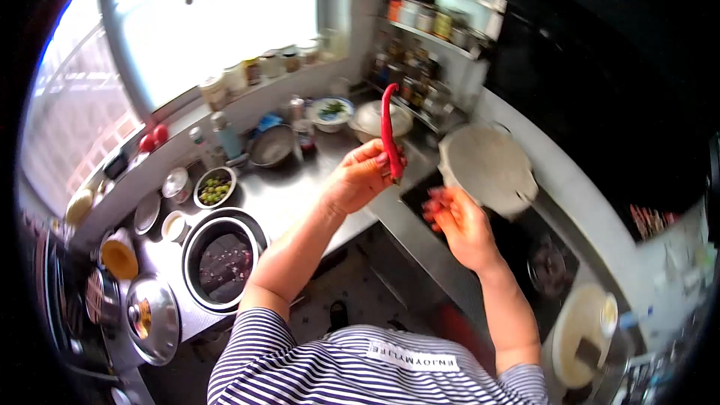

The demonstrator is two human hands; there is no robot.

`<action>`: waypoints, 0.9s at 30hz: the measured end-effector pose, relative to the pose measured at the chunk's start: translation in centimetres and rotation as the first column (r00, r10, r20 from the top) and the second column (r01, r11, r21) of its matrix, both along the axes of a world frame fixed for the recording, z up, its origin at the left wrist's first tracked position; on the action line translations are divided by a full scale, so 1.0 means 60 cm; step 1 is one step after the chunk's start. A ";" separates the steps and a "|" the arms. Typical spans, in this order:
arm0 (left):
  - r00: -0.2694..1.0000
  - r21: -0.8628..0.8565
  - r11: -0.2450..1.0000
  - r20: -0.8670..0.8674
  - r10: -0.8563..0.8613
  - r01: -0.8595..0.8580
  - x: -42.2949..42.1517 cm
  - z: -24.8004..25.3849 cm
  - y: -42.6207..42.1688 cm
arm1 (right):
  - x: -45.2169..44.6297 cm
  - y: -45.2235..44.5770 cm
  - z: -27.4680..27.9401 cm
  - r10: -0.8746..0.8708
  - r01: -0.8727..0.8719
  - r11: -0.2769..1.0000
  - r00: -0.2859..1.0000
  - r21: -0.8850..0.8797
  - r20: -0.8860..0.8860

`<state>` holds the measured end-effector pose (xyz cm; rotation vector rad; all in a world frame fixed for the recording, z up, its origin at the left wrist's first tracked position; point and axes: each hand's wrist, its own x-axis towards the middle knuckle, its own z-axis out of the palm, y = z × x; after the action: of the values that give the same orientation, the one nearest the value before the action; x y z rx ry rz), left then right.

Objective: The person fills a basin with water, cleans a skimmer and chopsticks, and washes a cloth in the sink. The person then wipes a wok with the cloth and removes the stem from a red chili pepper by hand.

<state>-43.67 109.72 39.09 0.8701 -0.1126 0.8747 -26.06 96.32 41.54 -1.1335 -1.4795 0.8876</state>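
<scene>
A long red chili pepper (pixel 388 135) stands nearly upright in my left hand (pixel 358 180), its curved tip pointing up. The fingers and thumb pinch it near its lower, stem end. To the right, apart from the pepper, my right hand (pixel 461 231) is raised with its fingers bunched together. Its fingertips look reddish and slightly blurred, so I cannot make out what, if anything, they hold. Behind that hand is a large pale round lid or pan (pixel 487 169) by the stove.
On the steel counter are a dark pot of liquid (pixel 187 270), a bowl of green fruit (pixel 215 193), a grey bowl (pixel 271 151) and a patterned bowl with greens (pixel 331 121). A metal lid (pixel 169 330) lies at left. A round cutting board with a cleaver (pixel 570 349) sits lower right.
</scene>
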 end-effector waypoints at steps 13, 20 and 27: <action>0.795 -0.101 0.803 -0.116 -0.596 0.588 0.226 -0.078 -0.345 | 0.064 -0.375 -0.088 -0.808 0.756 0.586 0.573 0.290 0.138; 0.718 -0.161 0.731 -0.136 -0.682 0.664 0.287 -0.118 -0.525 | 0.060 -0.587 -0.072 -0.866 0.724 0.434 0.172 0.536 0.469; 0.575 -0.178 0.612 -0.218 -0.789 0.771 0.384 -0.120 -0.756 | 0.123 -0.850 -0.086 -0.863 0.726 0.439 0.176 0.529 0.474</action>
<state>-20.66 64.39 31.86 0.7583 -0.2059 -0.1009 -18.70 45.35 36.37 -1.9542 -1.1356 -0.5556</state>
